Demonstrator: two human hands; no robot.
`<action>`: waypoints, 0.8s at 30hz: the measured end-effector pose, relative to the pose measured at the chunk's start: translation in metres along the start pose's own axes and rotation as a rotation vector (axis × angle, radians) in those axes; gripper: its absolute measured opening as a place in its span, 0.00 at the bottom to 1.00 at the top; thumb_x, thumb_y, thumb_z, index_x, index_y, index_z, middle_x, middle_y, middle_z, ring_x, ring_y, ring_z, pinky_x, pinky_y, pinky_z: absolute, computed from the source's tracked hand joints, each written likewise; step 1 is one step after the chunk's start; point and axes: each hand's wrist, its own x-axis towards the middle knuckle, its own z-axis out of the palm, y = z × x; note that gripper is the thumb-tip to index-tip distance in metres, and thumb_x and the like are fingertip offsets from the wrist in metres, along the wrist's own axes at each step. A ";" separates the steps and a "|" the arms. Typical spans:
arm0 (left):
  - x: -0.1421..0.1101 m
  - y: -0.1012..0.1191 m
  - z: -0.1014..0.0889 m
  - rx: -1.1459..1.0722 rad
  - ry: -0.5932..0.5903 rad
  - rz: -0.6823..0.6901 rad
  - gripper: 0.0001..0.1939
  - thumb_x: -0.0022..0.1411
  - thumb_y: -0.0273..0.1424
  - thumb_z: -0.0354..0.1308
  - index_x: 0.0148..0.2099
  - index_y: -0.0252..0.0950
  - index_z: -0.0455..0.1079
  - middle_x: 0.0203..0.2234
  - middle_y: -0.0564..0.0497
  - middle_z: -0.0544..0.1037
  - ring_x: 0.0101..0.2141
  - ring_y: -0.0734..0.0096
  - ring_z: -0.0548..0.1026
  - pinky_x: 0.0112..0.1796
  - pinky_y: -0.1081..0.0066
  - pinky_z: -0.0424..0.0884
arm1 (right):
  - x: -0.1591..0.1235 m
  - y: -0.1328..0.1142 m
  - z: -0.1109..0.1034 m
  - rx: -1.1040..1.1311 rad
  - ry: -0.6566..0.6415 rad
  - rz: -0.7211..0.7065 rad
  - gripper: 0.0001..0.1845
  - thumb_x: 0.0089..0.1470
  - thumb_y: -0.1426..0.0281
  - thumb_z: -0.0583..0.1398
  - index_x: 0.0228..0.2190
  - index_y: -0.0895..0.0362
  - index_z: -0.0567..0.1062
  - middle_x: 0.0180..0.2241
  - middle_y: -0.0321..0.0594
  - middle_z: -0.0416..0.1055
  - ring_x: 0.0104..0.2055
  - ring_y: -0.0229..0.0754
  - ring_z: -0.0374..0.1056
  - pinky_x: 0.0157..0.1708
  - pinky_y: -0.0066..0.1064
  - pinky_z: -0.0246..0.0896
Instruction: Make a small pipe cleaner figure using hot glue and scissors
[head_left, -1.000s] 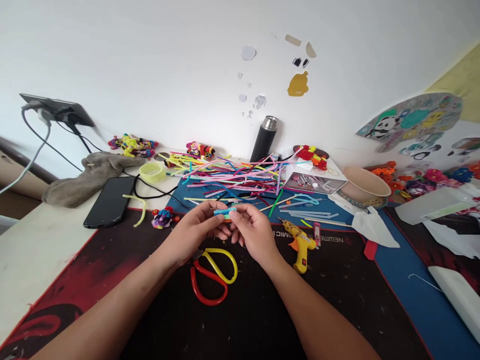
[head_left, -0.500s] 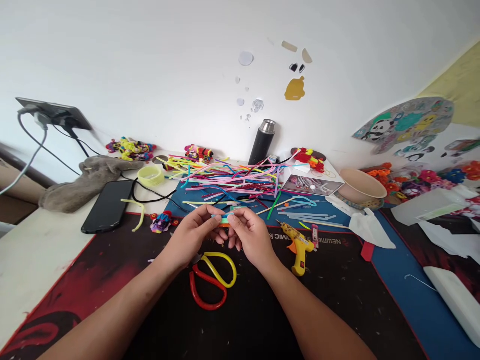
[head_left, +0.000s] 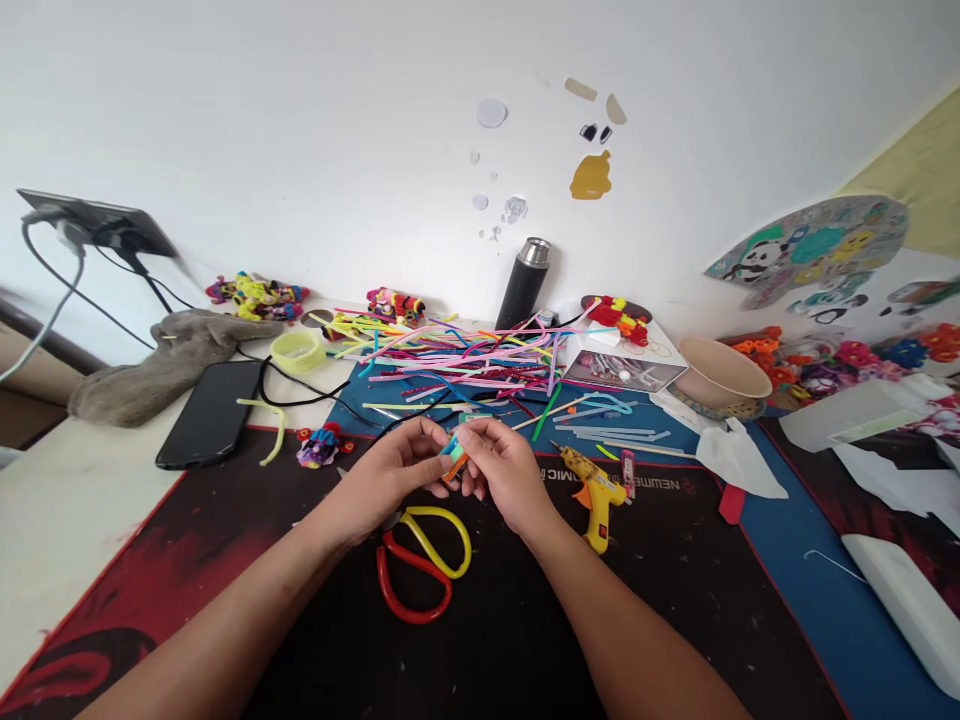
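Note:
Over the dark mat, my left hand [head_left: 394, 466] and my right hand [head_left: 504, 472] meet at their fingertips. Pinched between them is a small bundle of blue, green and orange pipe cleaners [head_left: 454, 457], now tilted. Fingers cover part of it, so its full shape is hidden. Below the hands lie scissors [head_left: 417, 617] with one red and one yellow handle, their blades mostly behind my left hand. To the right of my right hand rests a yellow hot glue gun [head_left: 598, 510]. A small purple and blue pipe-cleaner figure [head_left: 320, 446] sits left of my left hand.
A heap of coloured pipe cleaners [head_left: 465, 362] spreads along the back. Behind it a black thermos [head_left: 523, 290] leans by the wall. A phone [head_left: 208, 415] and yellow tape roll [head_left: 298, 352] lie at left; a beige bowl [head_left: 724, 375] and clear glue sticks [head_left: 611, 433] at right.
The pipe-cleaner bundle has turned from lying level to slanting, showing more of its green and orange parts. My fingers have shifted around it. The view has moved very slightly.

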 end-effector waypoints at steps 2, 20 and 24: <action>0.001 -0.001 0.000 -0.047 0.016 -0.007 0.23 0.57 0.42 0.79 0.44 0.37 0.72 0.33 0.51 0.84 0.34 0.66 0.84 0.36 0.71 0.79 | 0.000 -0.001 0.000 0.033 0.014 0.012 0.27 0.55 0.45 0.71 0.38 0.56 0.79 0.18 0.27 0.67 0.16 0.36 0.67 0.14 0.24 0.54; 0.000 -0.003 0.001 -0.035 0.106 0.069 0.23 0.57 0.42 0.79 0.41 0.36 0.71 0.31 0.51 0.82 0.31 0.66 0.82 0.35 0.67 0.81 | -0.002 0.003 0.002 0.022 -0.017 0.023 0.23 0.59 0.48 0.69 0.37 0.54 0.75 0.14 0.23 0.62 0.13 0.34 0.60 0.14 0.24 0.52; 0.000 -0.002 0.004 -0.015 0.099 0.073 0.24 0.57 0.43 0.79 0.42 0.37 0.71 0.31 0.52 0.82 0.30 0.67 0.82 0.35 0.68 0.80 | -0.003 0.002 0.004 -0.035 0.010 0.001 0.22 0.61 0.49 0.68 0.35 0.55 0.75 0.14 0.23 0.62 0.12 0.32 0.58 0.14 0.24 0.48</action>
